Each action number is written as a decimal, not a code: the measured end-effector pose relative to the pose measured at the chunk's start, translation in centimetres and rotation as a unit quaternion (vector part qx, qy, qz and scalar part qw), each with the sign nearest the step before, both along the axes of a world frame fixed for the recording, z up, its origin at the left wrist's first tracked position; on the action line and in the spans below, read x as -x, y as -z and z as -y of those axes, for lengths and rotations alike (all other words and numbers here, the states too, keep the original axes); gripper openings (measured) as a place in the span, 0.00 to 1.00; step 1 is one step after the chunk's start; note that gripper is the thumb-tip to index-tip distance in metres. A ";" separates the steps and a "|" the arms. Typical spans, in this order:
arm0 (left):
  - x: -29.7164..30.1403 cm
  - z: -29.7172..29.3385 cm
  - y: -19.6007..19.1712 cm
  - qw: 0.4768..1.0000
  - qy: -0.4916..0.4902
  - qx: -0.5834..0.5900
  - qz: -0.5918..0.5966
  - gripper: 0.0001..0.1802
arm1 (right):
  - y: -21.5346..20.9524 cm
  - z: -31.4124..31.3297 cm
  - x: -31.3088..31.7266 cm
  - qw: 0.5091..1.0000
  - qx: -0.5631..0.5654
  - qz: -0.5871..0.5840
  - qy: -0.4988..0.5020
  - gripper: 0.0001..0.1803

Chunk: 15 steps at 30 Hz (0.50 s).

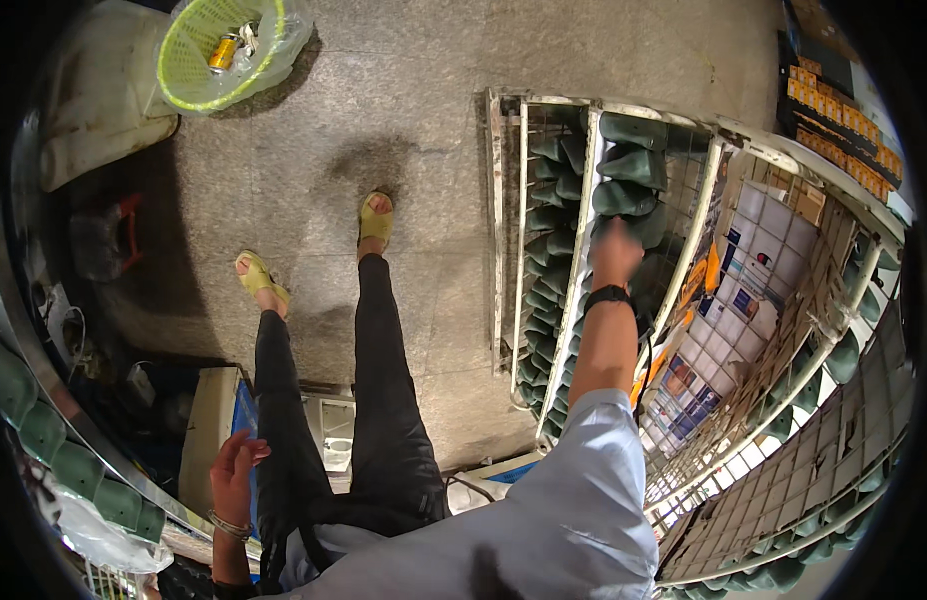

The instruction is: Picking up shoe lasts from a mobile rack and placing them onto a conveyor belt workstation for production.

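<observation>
My right hand (616, 252), a dark band on its wrist, reaches into a white metal wire rack (591, 150) on the right. It is at a column of dark green curved moulded pieces (628, 198) whose kind I cannot make out. The hand is smeared, so whether its fingers grip a piece does not show. More such green pieces (545, 270) fill the rack's neighbouring narrow column. Low on the left, my left hand (239, 462) hangs beside my leg, its fingers loosely bent and apart, with nothing in them. A bracelet circles that wrist.
A yellow-green basket (168, 75) with a clear liner holds a can and scraps. A pale plastic container (108, 100) stands beside it. Further wire racks (783, 450) curve along the right, and orange boxes (833, 110) are stacked beyond. Green pieces (78, 470) line the left edge.
</observation>
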<state>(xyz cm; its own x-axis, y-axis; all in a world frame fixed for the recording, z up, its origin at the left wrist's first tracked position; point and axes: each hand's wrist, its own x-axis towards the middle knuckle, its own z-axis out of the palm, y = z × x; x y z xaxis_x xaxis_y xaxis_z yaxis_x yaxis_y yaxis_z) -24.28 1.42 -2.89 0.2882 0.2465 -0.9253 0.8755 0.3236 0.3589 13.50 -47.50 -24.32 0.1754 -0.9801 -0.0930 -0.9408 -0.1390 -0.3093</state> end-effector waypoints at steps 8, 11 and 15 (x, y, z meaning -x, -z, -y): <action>-1.7 0.0 -1.5 0.996 -0.040 0.041 0.075 0.15 | -1.8 6.1 2.8 0.986 0.018 0.036 -0.162 0.42; -2.2 -1.2 -2.7 0.996 -0.056 0.014 0.063 0.15 | -1.9 2.3 5.3 0.945 -0.025 0.003 -0.326 0.39; -1.0 -1.4 -1.8 0.998 -0.056 0.002 0.032 0.14 | -2.9 9.3 10.5 0.882 0.243 0.010 -0.403 0.23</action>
